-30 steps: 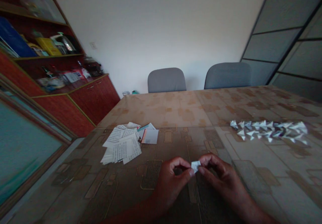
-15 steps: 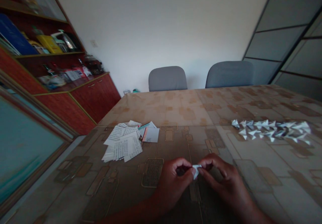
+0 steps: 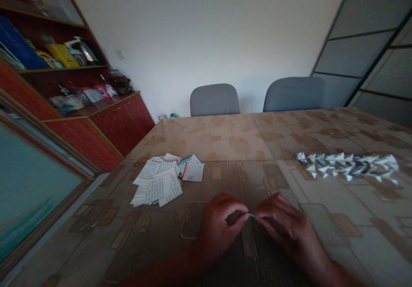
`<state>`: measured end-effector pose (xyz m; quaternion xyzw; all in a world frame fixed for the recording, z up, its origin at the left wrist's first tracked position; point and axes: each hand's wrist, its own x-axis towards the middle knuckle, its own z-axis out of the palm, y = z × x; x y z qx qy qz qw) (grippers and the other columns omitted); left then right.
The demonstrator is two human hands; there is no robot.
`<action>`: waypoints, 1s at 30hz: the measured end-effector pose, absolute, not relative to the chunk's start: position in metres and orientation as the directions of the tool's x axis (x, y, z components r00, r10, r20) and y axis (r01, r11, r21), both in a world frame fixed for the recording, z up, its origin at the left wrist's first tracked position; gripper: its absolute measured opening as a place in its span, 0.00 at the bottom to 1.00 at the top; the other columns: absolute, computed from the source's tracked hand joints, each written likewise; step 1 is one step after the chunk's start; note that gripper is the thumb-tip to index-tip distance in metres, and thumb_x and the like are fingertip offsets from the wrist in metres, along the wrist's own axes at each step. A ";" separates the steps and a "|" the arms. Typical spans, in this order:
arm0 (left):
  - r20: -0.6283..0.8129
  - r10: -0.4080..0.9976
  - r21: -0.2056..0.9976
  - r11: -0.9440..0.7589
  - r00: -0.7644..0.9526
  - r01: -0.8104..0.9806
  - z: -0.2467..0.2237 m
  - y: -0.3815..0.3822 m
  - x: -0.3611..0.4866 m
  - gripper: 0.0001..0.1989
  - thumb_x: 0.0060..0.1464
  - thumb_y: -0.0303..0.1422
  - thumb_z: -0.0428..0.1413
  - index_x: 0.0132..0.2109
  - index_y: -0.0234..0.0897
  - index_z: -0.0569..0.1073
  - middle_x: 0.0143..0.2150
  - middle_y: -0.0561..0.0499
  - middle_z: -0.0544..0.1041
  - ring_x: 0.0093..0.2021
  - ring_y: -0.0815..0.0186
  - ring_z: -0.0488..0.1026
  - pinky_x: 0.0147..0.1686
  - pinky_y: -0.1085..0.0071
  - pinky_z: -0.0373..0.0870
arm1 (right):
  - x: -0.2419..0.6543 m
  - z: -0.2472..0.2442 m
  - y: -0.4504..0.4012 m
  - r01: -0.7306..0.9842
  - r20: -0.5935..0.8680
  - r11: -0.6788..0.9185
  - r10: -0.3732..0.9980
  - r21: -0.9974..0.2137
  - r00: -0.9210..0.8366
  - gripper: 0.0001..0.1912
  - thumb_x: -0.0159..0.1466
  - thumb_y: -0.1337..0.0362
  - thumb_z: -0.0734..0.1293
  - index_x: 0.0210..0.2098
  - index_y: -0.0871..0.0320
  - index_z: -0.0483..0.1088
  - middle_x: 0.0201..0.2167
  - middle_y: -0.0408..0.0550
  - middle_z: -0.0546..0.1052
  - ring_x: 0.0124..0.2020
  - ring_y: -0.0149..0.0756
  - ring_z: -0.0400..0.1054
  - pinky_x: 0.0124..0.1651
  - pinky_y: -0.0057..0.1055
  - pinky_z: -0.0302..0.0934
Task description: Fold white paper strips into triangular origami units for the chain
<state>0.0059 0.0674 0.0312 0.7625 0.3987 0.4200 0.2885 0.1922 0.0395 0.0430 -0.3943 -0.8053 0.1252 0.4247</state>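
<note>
My left hand [image 3: 222,218] and my right hand [image 3: 283,220] meet above the near part of the table, thumbs and forefingers pinched. Between their fingertips is a small folded piece of paper [image 3: 250,215], seen almost edge-on as a thin pale sliver. Fingers cover most of it. Beyond my left hand lies a loose pile of printed paper pieces [image 3: 162,186], with a white card [image 3: 194,172] at its right side. Off to the right, several folded paper pieces [image 3: 347,166] with pointed tips lie in a long double row.
The patterned tablecloth [image 3: 225,141] covers the wide table. Two grey chairs [image 3: 215,100] stand at its far edge, before a white wall. At left is a red-brown cabinet [image 3: 122,121] with bottles, a kettle and other goods on its shelves. Grey panelled doors [image 3: 357,55] stand at right.
The folded paper has turned from showing a pale face to nearly edge-on. Both hands have shifted and rolled slightly, still pinching it. The pile and the row stay put.
</note>
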 end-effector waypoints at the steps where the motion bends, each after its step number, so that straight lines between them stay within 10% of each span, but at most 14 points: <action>1: 0.446 0.822 0.732 -0.563 0.355 0.384 0.030 0.069 0.005 0.04 0.51 0.25 0.60 0.30 0.37 0.77 0.29 0.50 0.78 0.32 0.64 0.72 0.35 0.71 0.63 | 0.193 0.043 0.040 0.532 0.593 0.675 0.725 -0.510 -0.351 0.05 0.65 0.71 0.65 0.34 0.55 0.70 0.28 0.44 0.76 0.31 0.36 0.69 0.34 0.32 0.62; 13: 0.396 0.651 0.407 -0.757 0.648 0.512 0.023 0.067 0.000 0.07 0.60 0.31 0.56 0.33 0.39 0.76 0.32 0.51 0.77 0.34 0.64 0.70 0.37 0.67 0.58 | 0.205 0.028 0.043 0.610 0.460 0.698 0.711 -0.374 -0.531 0.09 0.68 0.64 0.64 0.31 0.55 0.72 0.29 0.44 0.76 0.33 0.37 0.67 0.38 0.34 0.57; 30: 0.342 0.661 0.417 -0.744 0.668 0.522 0.023 0.069 0.003 0.03 0.54 0.31 0.61 0.33 0.38 0.76 0.34 0.53 0.75 0.37 0.65 0.68 0.41 0.67 0.58 | 0.206 0.026 0.047 0.621 0.342 0.638 0.769 -0.455 -0.539 0.08 0.63 0.70 0.67 0.28 0.55 0.69 0.28 0.42 0.73 0.34 0.35 0.67 0.39 0.33 0.58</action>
